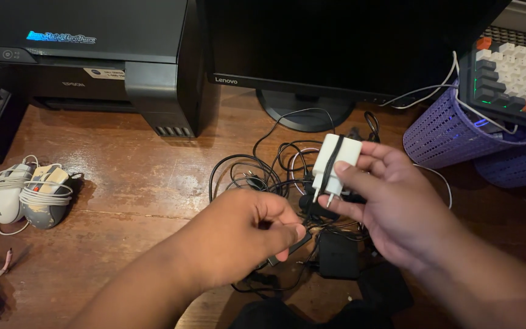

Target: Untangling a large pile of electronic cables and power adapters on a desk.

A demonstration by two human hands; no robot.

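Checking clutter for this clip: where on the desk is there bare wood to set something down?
Bare wood lies between the two wrapped mice and the cable tangle, in front of the printer. Crowded beneath both hands and by the purple baskets.

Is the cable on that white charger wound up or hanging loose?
Partly wound: a black cable crosses the white charger held in the right hand, then trails towards the left hand.

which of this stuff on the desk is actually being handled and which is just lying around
In hand: white charger with a black cable across it, gripped by the right hand; black cable tangle, one strand pinched by the left hand.

Lying about: two cord-wrapped mice, printer, monitor, purple baskets, keyboard.
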